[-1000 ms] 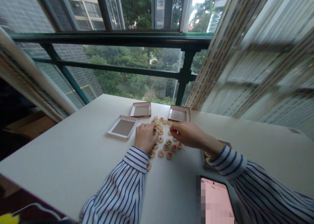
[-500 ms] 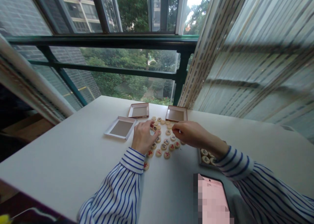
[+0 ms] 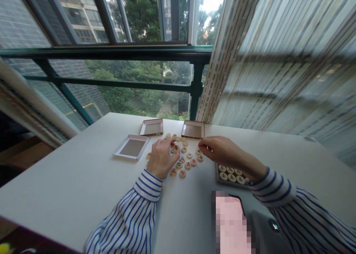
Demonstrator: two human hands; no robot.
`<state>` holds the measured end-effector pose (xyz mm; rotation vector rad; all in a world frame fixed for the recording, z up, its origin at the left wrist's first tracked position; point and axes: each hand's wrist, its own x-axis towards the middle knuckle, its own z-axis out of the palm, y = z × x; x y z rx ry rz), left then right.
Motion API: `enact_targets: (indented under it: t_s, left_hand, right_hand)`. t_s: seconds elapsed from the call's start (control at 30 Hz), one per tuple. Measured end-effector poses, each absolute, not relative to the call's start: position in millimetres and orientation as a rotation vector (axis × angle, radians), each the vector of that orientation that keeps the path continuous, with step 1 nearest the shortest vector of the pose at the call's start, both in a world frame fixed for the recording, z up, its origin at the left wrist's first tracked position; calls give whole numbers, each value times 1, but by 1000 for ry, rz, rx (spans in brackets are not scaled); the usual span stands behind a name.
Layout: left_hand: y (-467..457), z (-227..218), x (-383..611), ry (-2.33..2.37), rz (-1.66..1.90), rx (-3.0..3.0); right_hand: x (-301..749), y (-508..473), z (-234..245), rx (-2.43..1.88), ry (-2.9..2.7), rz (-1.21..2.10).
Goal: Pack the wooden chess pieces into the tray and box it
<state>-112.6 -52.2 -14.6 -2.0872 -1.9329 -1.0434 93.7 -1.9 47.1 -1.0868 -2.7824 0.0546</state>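
Observation:
Several round wooden chess pieces (image 3: 185,158) with red and black marks lie scattered on the white table (image 3: 83,183). My left hand (image 3: 161,158) rests on the left side of the pile, its fingers curled over a piece with a black mark (image 3: 175,148). My right hand (image 3: 222,152) hovers just right of the pile, thumb and fingers pinched together; what they hold is too small to name. Under my right wrist sits a tray (image 3: 232,174) holding rows of pieces.
Three shallow box parts lie beyond the pile: a white-edged lid (image 3: 130,148) at left and two brown trays (image 3: 151,127) (image 3: 193,130). A phone (image 3: 229,224) lies near the front edge. A striped curtain (image 3: 278,68) hangs at right; a window railing (image 3: 111,53) runs behind the table.
My right hand drew back to the right from the pile, uncovering the tray of pieces. The view shifted right. My left hand stayed on the pile.

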Motion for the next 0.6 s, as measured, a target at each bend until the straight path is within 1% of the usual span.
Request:
enact_targets:
  t_s: [0.37, 0.6]
  left_hand:
    - [-60, -4, -95, -1848, -1031, -2159]
    - [-61, 1, -79, -1751, -1145, -2215]
  right_hand:
    - [117, -7, 44, -1078, -2685, 138]
    - [131, -10, 45, -1068, -2578, 202]
